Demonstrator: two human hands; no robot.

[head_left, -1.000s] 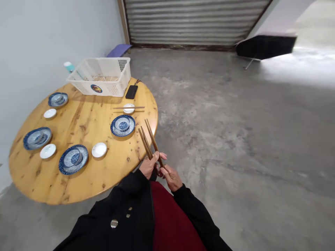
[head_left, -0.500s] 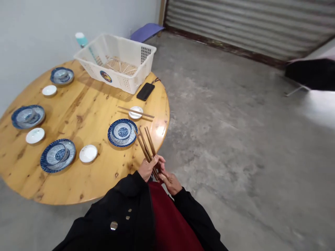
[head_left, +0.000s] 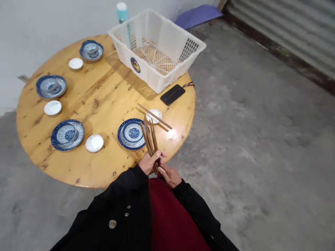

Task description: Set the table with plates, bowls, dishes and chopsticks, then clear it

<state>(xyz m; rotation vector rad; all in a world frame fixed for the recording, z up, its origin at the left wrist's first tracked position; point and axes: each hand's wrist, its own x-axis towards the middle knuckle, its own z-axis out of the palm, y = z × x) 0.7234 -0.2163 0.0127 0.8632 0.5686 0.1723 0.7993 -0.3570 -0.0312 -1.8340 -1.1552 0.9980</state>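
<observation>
A bundle of several brown chopsticks (head_left: pixel 149 141) slants upward from my closed left hand (head_left: pixel 150 162), near the table's front right edge. My right hand (head_left: pixel 170 175) is closed around the lower ends of the same bundle, its fingertips partly hidden. Just beyond the tips lies a blue-and-white plate (head_left: pixel 121 138) with a bowl (head_left: pixel 134 133) on it. A pair of chopsticks (head_left: pixel 163 122) rests across a small white dish (head_left: pixel 157 113) to the right of that plate.
On the round wooden table (head_left: pixel 104 94) stand more plates with bowls (head_left: pixel 68 135) and small white dishes (head_left: pixel 94 143). A white plastic basket (head_left: pixel 157 78) is at the back, a black phone (head_left: pixel 172 94) before it, and a turquoise bottle (head_left: pixel 122 13) behind.
The view has turned left, so table and basket appear further right. Both hands still hold the chopstick bundle, which now stands a little more upright.
</observation>
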